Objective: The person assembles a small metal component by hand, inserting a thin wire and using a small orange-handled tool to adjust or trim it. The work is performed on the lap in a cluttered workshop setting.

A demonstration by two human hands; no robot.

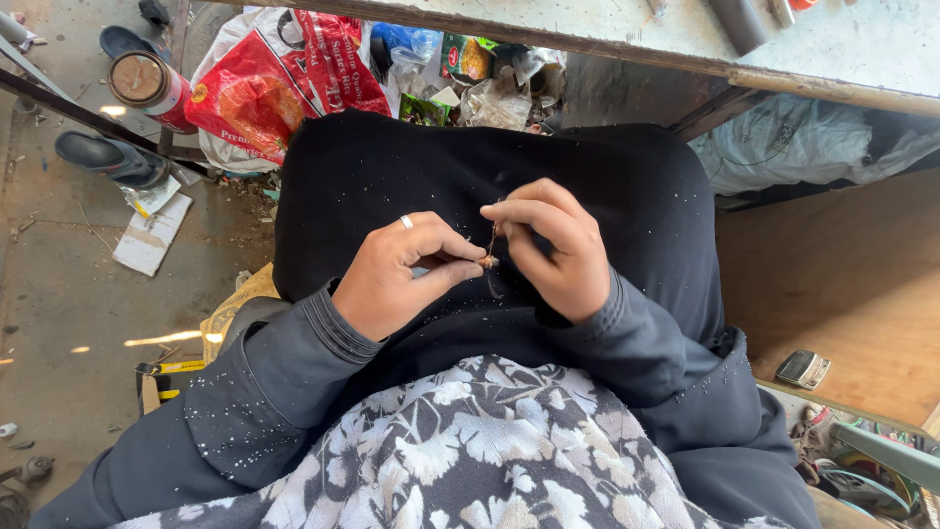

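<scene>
The thin wire [490, 257] sits over my lap, at the middle of the view, a short dark strand with a coppery end showing where my fingers meet. My left hand [397, 274] pinches that coppery end between thumb and forefinger, the other fingers curled in tight; a ring [405, 222] shows on one of them. My right hand [553, 250] is closed too, its fingertips nipping the wire's upper part, knuckles turned up toward twelve o'clock. A loop of the strand hangs down toward six o'clock, just below the fingers. Both wrists come in from six o'clock, grey sleeves bent inward so the hands touch above the black cloth [470, 167] across my knees, which is flecked with pale specks. At eleven o'clock lies a red and white plastic bag [284, 78], with a round tin [147, 86] beside it at ten o'clock. At four o'clock a small grey phone [803, 369] rests on a wooden board [842, 284].
</scene>
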